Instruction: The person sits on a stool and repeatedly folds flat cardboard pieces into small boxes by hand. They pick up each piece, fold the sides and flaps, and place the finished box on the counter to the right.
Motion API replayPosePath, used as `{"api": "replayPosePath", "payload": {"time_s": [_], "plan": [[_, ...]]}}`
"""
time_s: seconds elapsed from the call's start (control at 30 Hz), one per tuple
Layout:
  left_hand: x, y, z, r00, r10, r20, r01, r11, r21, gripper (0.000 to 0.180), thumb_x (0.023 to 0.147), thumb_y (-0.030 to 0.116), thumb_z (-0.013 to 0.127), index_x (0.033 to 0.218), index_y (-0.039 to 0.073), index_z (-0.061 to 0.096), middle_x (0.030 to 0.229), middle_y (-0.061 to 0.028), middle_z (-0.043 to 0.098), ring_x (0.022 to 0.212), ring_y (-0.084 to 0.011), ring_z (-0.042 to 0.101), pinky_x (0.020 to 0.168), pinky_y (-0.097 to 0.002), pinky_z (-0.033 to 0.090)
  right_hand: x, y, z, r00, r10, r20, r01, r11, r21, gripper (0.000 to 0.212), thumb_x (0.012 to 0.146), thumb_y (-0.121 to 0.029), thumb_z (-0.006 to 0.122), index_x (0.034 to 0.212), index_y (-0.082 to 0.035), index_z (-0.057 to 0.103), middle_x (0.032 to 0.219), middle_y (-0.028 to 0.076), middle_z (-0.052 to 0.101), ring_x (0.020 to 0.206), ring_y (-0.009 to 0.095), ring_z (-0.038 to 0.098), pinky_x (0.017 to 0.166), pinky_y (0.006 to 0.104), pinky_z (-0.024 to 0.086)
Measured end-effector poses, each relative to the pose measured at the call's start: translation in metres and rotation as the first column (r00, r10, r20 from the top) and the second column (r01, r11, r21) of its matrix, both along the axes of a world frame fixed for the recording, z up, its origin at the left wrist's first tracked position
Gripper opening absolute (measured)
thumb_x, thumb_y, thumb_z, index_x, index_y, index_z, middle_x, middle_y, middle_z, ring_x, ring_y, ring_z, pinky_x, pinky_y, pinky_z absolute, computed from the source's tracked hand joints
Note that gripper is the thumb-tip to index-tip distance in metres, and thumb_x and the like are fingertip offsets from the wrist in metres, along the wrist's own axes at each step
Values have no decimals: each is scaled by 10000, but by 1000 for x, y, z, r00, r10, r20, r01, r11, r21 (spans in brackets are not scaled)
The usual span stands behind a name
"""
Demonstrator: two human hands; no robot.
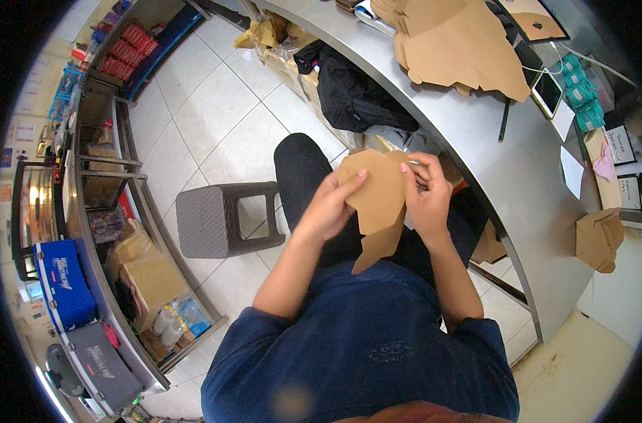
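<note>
Over my lap is a brown cardboard box blank [381, 194], partly bent, with a long flap hanging down toward my shirt. My left hand [333, 204] grips its left side, thumb lying flat across the near face. At the upper right corner, my right hand [428, 190] pinches a flap between thumb and curled fingers. A stack of flat cardboard blanks [451, 46] lies on the steel table [476, 134] ahead and to the right. One folded cardboard box [598, 240] stands at the table's right end.
A grey plastic stool [211, 220] stands left of my knee. On the table are a phone [547, 94] with a cable and green packets [580, 92]. Black cloth [359, 92] lies beneath the table. Shelving along the left holds a blue case [65, 282] and a grey case [101, 366].
</note>
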State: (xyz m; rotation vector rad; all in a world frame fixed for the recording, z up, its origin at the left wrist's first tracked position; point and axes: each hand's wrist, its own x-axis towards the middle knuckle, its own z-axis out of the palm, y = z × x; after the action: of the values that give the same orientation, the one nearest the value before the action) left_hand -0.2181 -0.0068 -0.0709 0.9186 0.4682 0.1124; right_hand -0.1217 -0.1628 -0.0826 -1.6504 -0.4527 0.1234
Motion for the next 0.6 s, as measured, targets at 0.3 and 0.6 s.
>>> {"api": "replayPosePath", "payload": {"time_s": [0.3, 0.6], "plan": [[-5, -22, 6, 998, 41, -43, -43, 997, -66, 395, 1081, 305, 538, 1320, -5, 591, 1182, -113, 686, 1028, -171, 683, 908, -336, 551, 1, -8, 12, 944, 200, 262, -156, 971, -180, 199, 864, -42, 775, 964, 16, 613, 1169, 201, 734, 1034, 205, 724, 870, 320, 557], [-9, -22, -2, 998, -21, 64, 25, 997, -73, 457, 1066, 361, 550, 1348, 1, 561, 1235, -122, 676, 1083, -214, 678, 929, -375, 548, 2, -5, 10, 948, 211, -237, -146, 953, 264, 186, 899, 16, 762, 946, -32, 589, 1042, 119, 741, 994, 118, 681, 894, 261, 529]]}}
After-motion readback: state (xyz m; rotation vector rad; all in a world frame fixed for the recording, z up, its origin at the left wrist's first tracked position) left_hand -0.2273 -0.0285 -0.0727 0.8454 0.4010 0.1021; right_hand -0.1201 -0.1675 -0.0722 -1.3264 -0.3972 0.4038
